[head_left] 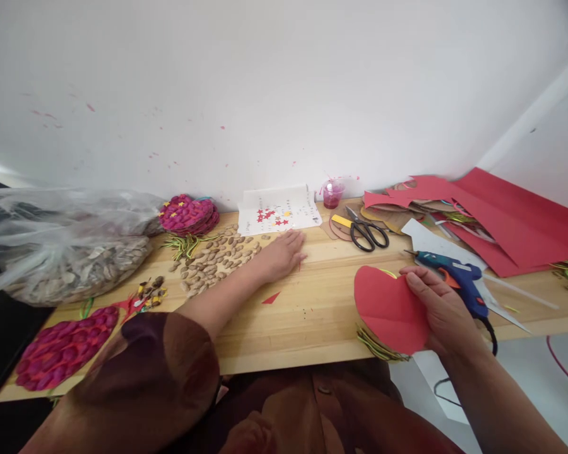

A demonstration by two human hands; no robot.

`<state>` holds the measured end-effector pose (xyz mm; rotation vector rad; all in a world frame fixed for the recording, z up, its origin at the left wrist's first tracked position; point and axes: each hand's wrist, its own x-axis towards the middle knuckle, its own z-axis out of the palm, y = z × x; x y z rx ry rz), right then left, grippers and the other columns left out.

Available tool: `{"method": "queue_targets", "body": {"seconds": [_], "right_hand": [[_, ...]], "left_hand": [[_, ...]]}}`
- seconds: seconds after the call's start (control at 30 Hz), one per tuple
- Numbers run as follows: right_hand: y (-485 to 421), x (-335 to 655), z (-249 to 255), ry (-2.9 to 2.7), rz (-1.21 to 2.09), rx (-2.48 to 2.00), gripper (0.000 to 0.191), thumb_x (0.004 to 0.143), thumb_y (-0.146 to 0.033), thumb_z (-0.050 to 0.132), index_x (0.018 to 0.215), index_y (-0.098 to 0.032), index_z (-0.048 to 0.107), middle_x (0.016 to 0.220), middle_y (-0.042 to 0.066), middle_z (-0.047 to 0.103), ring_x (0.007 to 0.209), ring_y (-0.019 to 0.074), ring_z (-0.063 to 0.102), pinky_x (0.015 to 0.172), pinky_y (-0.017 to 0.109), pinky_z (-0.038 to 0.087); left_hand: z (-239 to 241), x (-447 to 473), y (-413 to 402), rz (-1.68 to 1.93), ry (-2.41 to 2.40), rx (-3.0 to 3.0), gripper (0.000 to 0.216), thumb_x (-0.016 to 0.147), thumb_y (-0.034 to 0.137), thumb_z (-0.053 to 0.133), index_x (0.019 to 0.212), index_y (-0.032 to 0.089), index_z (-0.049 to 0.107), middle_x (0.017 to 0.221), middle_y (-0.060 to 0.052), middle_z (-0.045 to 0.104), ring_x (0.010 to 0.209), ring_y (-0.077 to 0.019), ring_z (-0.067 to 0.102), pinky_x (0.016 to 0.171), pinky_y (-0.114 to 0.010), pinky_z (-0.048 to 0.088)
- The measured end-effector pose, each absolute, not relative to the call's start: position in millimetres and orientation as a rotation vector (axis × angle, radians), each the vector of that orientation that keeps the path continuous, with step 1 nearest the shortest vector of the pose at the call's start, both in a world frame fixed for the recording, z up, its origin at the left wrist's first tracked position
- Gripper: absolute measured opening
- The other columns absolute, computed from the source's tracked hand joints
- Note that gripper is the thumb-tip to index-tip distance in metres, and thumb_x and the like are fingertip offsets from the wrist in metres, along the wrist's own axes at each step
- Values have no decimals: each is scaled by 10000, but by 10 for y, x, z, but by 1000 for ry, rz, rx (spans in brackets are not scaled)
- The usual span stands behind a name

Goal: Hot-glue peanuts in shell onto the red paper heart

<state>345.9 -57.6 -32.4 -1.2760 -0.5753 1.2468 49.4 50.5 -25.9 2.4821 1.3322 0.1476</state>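
The left hand (284,252) lay open, palm down and fingers spread flat on the wooden table (312,328), just right of a loose scatter of tan, almond-shaped seeds (213,258); it gripped nothing. The right hand (438,309) pinched the red heart cutout (388,309) by its right edge, thumb on top, holding it over the near edge of the table, right of centre. The cutout was smooth, matte paper with rounded lobes.

A blue glue gun (454,280) with an orange trigger lay just beyond the right hand. Farther off sat black-handled scissors (366,232), a small clear cup (332,193) stained pink, and a white sheet (279,211) bearing red and yellow stars; its small print was too fine to read. Red paper sheets (515,221) were heaped at far right. At left, a crinkled clear plastic bag (66,246) held pale seeds, and a bumpy pink seed-covered heart (61,347) lay at the near left.
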Motion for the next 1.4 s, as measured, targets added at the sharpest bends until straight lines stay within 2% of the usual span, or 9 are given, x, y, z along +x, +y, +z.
{"method": "queue_targets", "body": {"seconds": [0.23,0.43,0.53,0.67,0.9,1.07,1.2,1.3,1.4], "right_hand": [[-614,3484,-329,-581,1249,-1279,391,576,-453,952,820,-268,708,729,-26,652,590,134,602,493,219,518],[-588,3476,-316,-601,1268,-1281,361,589,-449,943,811,-278,715,729,-11,653,576,147,594,470,241,504],[-581,3480,-325,-615,1253,-1294,340,610,-454,929,810,-283,712,734,-8,658,562,149,585,455,248,492],[-600,3500,-347,-631,1213,-1309,322,635,-452,910,819,-287,704,760,-5,676,589,165,608,484,265,518],[-592,3491,-333,-630,1235,-1309,361,596,-459,932,815,-280,708,750,-8,662,590,158,604,485,253,517],[-575,3484,-332,-645,1239,-1311,354,602,-461,927,814,-281,707,738,-5,651,576,163,586,458,256,502],[-601,3503,-349,-649,1216,-1314,334,634,-458,910,826,-280,703,782,5,665,586,163,596,471,259,516],[-605,3511,-356,-644,1218,-1316,339,629,-458,912,825,-276,703,788,10,670,586,164,600,473,261,523],[-585,3508,-354,-634,1244,-1318,345,620,-460,921,822,-276,709,768,8,660,579,160,593,463,254,515]], "left_hand": [[-233,558,232,29,1198,2513,626,1042,422,378,1551,58,368,1654,-161,256,1559,-246,204,1273,-391,201],[-124,283,-154,214,932,2412,521,1063,452,331,1520,243,467,1616,-45,396,1514,-179,340,1258,-360,274],[-215,375,18,212,1235,2441,615,1050,449,349,1583,144,329,1680,-126,223,1567,-255,181,1272,-438,226],[-401,527,212,107,1553,2428,718,1019,479,404,1579,53,265,1663,-240,191,1563,-358,132,1266,-540,158],[-459,217,143,161,1456,2443,748,1039,535,265,1618,78,140,1690,-191,133,1579,-292,73,1275,-482,151],[-456,354,375,144,1520,2459,754,1033,542,318,1596,50,220,1669,-233,171,1568,-336,104,1274,-515,151],[-430,492,326,148,1367,2517,710,1037,498,351,1593,68,251,1670,-205,171,1570,-301,113,1281,-485,160],[-377,400,94,231,1008,2522,627,1044,453,375,1585,141,319,1661,-137,250,1566,-251,179,1286,-459,177],[-327,248,-56,452,928,2385,469,1044,409,417,1448,213,550,1498,-72,563,1420,-200,493,1218,-366,358]]}}
